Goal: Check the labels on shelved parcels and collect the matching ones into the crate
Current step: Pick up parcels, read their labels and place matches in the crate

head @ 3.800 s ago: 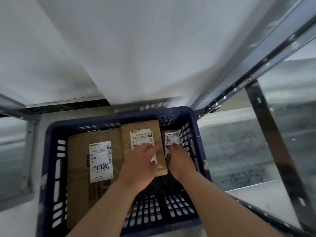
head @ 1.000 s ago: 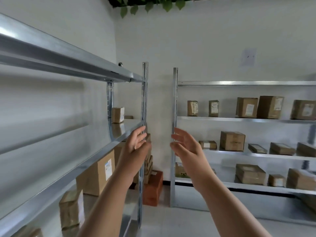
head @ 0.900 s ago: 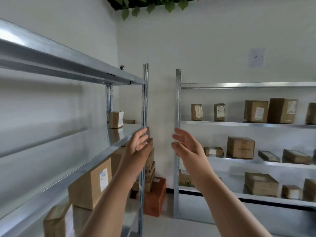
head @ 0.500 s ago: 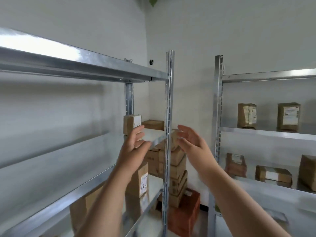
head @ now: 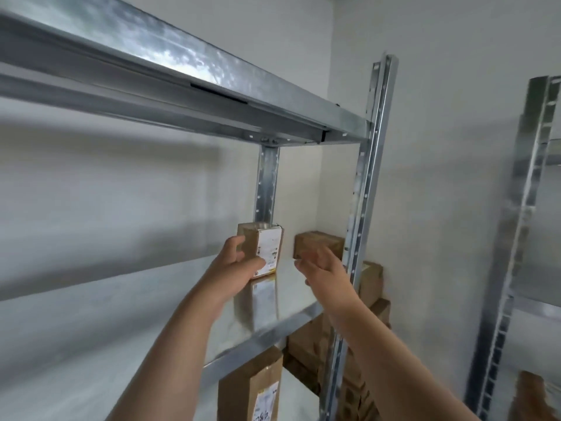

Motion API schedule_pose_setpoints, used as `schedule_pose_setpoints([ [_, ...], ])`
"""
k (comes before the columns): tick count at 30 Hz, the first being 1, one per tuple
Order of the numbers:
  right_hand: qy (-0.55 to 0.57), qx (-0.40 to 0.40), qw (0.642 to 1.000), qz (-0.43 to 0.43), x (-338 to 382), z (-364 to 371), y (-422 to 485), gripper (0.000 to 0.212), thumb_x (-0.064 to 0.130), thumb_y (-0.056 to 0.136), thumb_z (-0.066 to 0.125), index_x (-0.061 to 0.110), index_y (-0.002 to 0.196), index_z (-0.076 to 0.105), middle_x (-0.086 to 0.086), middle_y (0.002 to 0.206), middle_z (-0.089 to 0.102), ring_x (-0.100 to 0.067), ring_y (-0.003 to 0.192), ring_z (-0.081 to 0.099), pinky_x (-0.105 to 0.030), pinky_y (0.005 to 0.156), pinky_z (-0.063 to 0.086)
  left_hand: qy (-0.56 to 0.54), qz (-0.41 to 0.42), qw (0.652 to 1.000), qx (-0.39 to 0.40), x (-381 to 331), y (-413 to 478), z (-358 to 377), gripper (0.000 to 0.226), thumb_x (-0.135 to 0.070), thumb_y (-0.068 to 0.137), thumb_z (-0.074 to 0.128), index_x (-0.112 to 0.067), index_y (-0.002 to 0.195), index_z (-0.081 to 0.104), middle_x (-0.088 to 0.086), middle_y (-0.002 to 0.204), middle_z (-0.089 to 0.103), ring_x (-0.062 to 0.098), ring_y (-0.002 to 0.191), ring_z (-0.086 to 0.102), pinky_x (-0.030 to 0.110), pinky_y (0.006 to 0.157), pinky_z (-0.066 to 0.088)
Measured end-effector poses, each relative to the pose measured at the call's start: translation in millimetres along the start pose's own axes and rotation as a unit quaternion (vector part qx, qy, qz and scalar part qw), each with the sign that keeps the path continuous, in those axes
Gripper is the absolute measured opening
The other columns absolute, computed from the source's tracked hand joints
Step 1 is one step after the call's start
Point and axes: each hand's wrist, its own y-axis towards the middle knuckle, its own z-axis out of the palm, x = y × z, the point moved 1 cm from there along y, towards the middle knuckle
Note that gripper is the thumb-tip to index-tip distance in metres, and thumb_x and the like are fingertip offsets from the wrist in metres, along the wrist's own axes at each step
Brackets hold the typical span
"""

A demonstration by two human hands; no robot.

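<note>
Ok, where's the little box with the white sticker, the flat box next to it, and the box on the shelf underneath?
little box point(head: 269, 246), head view, on its white label.
flat box point(head: 318, 238), head view, on its upper part.
lower box point(head: 239, 390), head view, on its brown side.

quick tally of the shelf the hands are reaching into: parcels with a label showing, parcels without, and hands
labelled parcel: 1
plain parcel, no label showing: 1
hands: 2, left hand and right hand
total: 4
</note>
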Motion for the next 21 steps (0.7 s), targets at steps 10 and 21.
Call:
schedule_pose_setpoints([
  [10, 0.022, 0.111, 0.991, 0.073, -70.9, 16.0, 152.6, 0.066, 0.008, 0.103, 0.056, 0.016, 0.163, 0.031, -0.006, 0.155, 0.048, -0.025, 0.13, 0.053, -0.032, 0.095, 0.051, 0.143, -0.096, 0.983, -0.069, 23.5, 107.9, 10.9, 0.108, -0.024, 0.086, 0.077, -0.026, 0.166, 0.005, 0.009, 0.169, 0.025, 0.029, 0.151, 0.035, 0.042, 0.119, 0.036],
  [21, 0.099, 0.216, 0.971, 0.026, -104.2, 26.6, 209.8, 0.036, 0.014, 0.104, 0.057, 0.023, 0.138, 0.06, 0.006, 0.12, 0.07, -0.014, 0.106, 0.067, -0.028, 0.087, 0.054, 0.098, -0.085, 0.978, -0.161, 44.8, 133.3, 53.5, 0.073, -0.011, 0.09, 0.076, -0.036, 0.151, 0.043, -0.006, 0.138, 0.061, 0.018, 0.126, 0.06, 0.041, 0.106, 0.049],
])
